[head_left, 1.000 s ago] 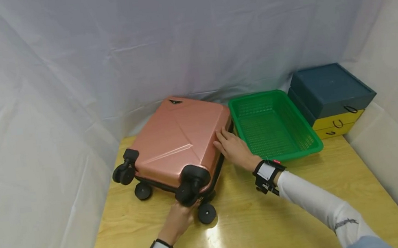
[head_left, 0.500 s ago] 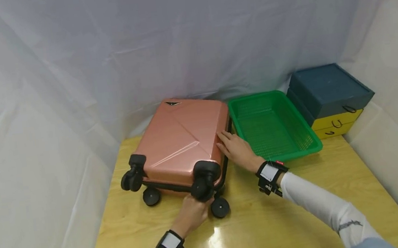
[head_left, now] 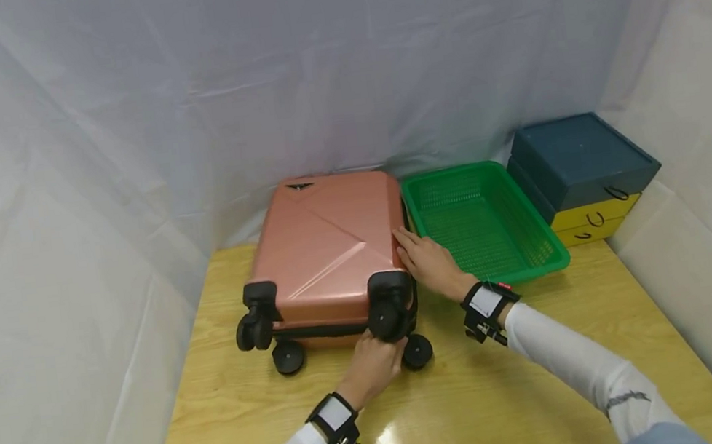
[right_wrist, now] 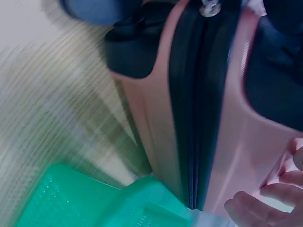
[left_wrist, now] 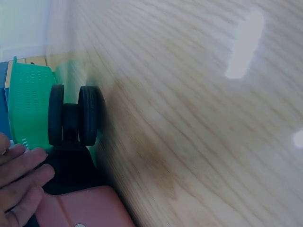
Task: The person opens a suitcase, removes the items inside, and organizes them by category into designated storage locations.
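Note:
A pink hard-shell suitcase (head_left: pixel 331 236) lies flat on the wooden table, its black caster wheels facing me. My left hand (head_left: pixel 374 365) is at its near right corner, fingers bent in between the upper caster (head_left: pixel 388 319) and the lower caster (head_left: pixel 418 352); the upper one hides part of them. In the left wrist view, the fingers (left_wrist: pixel 28 177) lie by the black corner mount above the lower wheel. My right hand (head_left: pixel 430 263) rests on the suitcase's right side with fairly straight fingers. The right wrist view shows the black zipper seam (right_wrist: pixel 196 118) and those fingers (right_wrist: pixel 258 208) at the shell.
Close to the suitcase's right side stands a green plastic basket (head_left: pixel 421 225). Farther right is a stack of drawer boxes (head_left: pixel 586 159), dark blue over yellow, with looped black pulls. White sheeting (head_left: pixel 313 73) walls the back and both sides of the wooden table (head_left: pixel 533 385).
The suitcase has turned, its wheeled end swinging right and its far end left, so it lies straighter. My left hand has moved right with the corner; my right hand stays on the side.

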